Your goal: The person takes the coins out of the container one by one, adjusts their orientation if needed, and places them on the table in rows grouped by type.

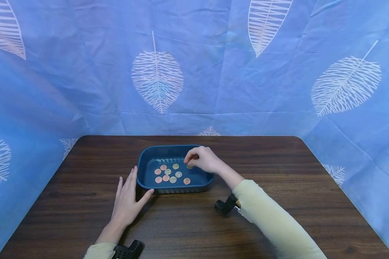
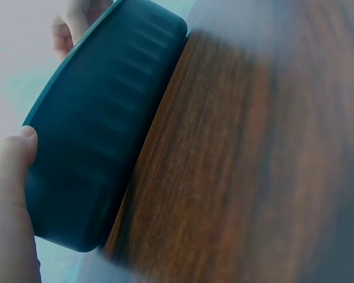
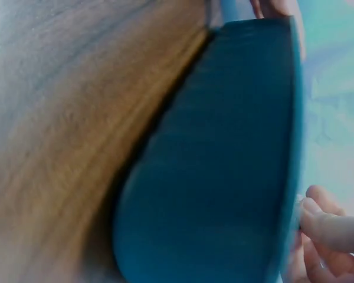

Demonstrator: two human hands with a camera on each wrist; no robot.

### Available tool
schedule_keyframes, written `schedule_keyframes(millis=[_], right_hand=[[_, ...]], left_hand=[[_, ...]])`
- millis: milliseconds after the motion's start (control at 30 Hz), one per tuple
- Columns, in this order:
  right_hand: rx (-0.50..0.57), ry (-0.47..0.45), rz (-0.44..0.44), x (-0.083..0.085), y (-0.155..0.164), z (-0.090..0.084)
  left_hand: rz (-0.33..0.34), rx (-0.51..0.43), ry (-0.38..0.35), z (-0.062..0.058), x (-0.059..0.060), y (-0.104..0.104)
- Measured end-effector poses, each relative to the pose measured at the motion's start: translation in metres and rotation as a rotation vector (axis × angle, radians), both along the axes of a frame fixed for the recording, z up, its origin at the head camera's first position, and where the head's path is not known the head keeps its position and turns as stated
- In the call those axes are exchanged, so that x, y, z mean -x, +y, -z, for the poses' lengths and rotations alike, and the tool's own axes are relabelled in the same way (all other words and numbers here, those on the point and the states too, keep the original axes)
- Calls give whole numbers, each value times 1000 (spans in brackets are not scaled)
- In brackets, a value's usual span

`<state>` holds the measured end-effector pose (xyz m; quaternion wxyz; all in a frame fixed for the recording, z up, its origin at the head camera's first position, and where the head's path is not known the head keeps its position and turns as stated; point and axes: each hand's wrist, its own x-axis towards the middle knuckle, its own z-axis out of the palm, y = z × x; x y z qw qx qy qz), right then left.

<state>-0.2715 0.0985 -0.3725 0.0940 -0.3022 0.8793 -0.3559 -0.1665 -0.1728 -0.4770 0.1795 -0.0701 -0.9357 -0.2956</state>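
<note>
A dark blue rectangular tray (image 1: 178, 189) with a ribbed outer wall sits on the table. Several coins, some copper and some yellowish, lie spread over its floor, among them a copper coin (image 1: 186, 181) near the front. My left hand (image 1: 127, 203) is spread at the tray's left end, thumb at the front corner and fingers along the side; in the left wrist view its thumb (image 2: 12, 171) touches the rim. Inside the right part of the tray, my right hand (image 1: 204, 160) pinches a yellowish coin (image 1: 189, 166) between thumb and fingers, partly hidden by the fingertips.
The dark wood-grain table (image 1: 262, 162) extends around the tray on every side. Behind it hangs a blue cloth (image 1: 200, 72) with white leaf prints. A black wrist device (image 1: 226, 205) sticks out from the right sleeve, and another (image 1: 129, 250) from the left one.
</note>
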Motion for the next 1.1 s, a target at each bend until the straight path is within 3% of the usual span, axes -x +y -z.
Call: schedule_keyframes(millis=[633, 867, 1100], right_hand=[[75, -2, 208, 7, 63, -23], [123, -58, 337, 17, 83, -6], [121, -151, 385, 22, 93, 22]], left_hand=[[5, -5, 5, -2, 0, 0], [7, -9, -2, -2, 0, 0], [10, -16, 4, -2, -1, 1]])
